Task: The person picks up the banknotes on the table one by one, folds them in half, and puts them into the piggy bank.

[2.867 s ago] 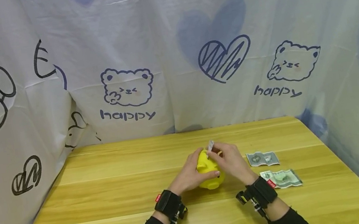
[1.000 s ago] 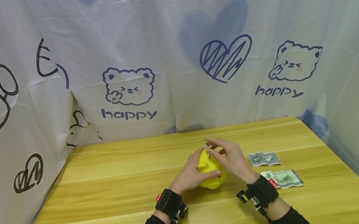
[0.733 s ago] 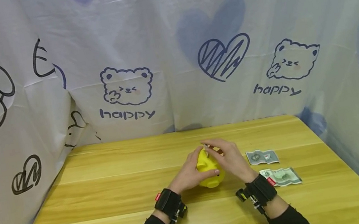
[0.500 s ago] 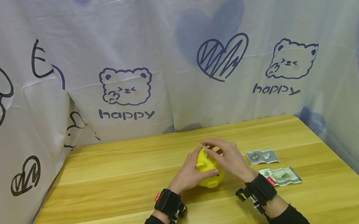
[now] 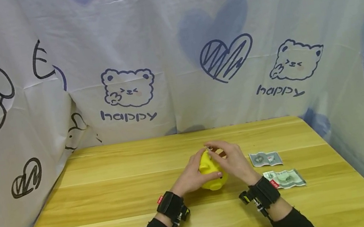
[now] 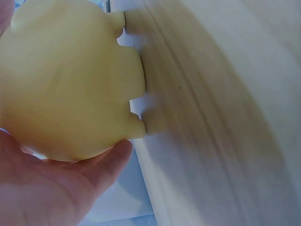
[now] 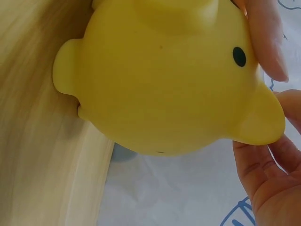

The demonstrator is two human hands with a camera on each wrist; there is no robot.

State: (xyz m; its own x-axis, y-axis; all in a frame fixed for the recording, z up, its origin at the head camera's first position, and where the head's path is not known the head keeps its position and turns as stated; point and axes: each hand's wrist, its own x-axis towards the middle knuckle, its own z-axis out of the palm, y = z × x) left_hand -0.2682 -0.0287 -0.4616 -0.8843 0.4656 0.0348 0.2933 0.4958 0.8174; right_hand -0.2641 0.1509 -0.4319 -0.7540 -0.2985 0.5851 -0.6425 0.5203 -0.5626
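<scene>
Head: yellow piggy bank (image 5: 209, 168), between left hand (image 5: 191, 177), clasping it, and right hand (image 5: 233, 161), pinching barely visible paper slip (image 5: 208, 149) at its 12 o'clock; two banknotes (image 5: 265, 159), about 3 o'clock. Left wrist: feet (image 6: 134, 125) on worktop (image 6: 197, 117). Right wrist: black eye (image 7: 239, 56).

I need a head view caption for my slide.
Left hand holds yellow piggy bank, right hand at its top; two banknotes nearby.
</scene>
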